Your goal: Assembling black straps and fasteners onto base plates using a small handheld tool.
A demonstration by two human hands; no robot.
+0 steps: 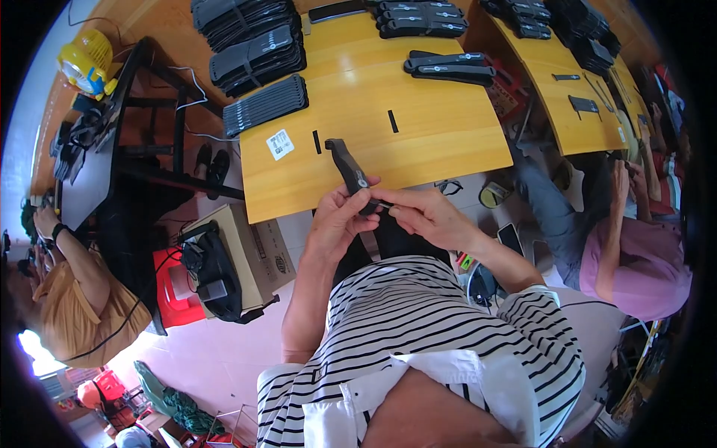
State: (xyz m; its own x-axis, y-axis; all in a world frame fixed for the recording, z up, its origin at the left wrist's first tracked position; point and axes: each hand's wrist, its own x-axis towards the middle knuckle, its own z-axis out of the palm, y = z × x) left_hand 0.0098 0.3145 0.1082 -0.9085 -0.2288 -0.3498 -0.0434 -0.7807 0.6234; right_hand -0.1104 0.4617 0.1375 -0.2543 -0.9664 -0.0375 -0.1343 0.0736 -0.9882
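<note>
My left hand (334, 222) is closed round the lower part of a long black strap-like piece (346, 166) with a small round white mark. The piece slants up and away from me over the table's near edge, its far tip hooked. My right hand (432, 218) is closed in a pinch at the piece's near end. A thin, shiny bit shows by its fingertips, too small to name. Stacks of similar flat black pieces (265, 103) lie at the table's far left. Two more marked black pieces (452, 69) rest one on another at the right.
The yellow wooden table (441, 142) has two dark slots and a white label (280, 145). Bundled black pieces (420, 19) lie at its far edge. A cardboard box (254, 243) with a black bag (216, 272) stands at lower left. People sit at both sides.
</note>
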